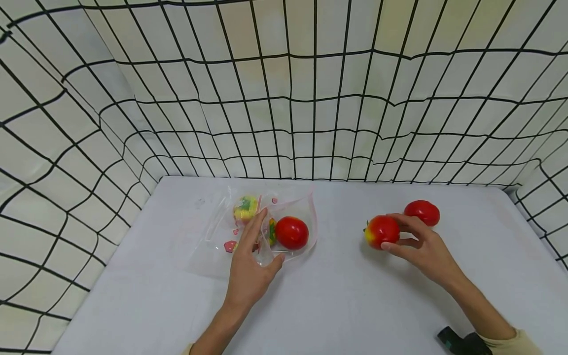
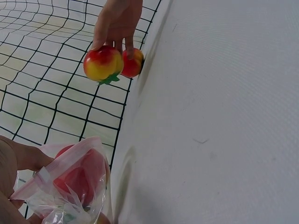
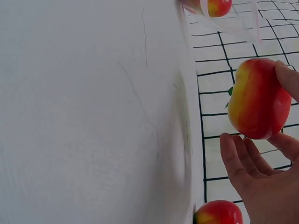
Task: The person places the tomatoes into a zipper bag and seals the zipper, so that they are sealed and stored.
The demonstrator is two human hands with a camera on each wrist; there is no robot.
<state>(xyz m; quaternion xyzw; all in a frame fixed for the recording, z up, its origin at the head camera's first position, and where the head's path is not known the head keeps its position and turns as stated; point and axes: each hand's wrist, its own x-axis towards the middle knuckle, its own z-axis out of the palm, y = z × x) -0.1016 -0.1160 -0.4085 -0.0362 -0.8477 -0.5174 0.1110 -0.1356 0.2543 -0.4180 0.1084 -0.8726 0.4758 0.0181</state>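
Note:
My right hand [image 1: 423, 249] grips a red and yellow tomato [image 1: 382, 231] with a small green leafy top, between thumb and fingertips. In the left wrist view, this tomato [image 2: 103, 64] hangs from the fingers, leaf end down. Behind that hand a second red tomato [image 1: 422, 212] lies on the table. My left hand [image 1: 249, 273] holds a clear zip bag [image 1: 213, 241] at its pink-edged mouth, thumb and fingers spread around it. Inside the bag are a red tomato [image 1: 291, 232] and a yellow and green round thing [image 1: 245, 209], partly veiled by the plastic.
A white table [image 1: 337, 305] lies under everything. Black wire mesh [image 1: 314, 98] stands along its back and both sides, close behind the bag and the loose tomato. A black device [image 1: 461, 341] sits at my right wrist.

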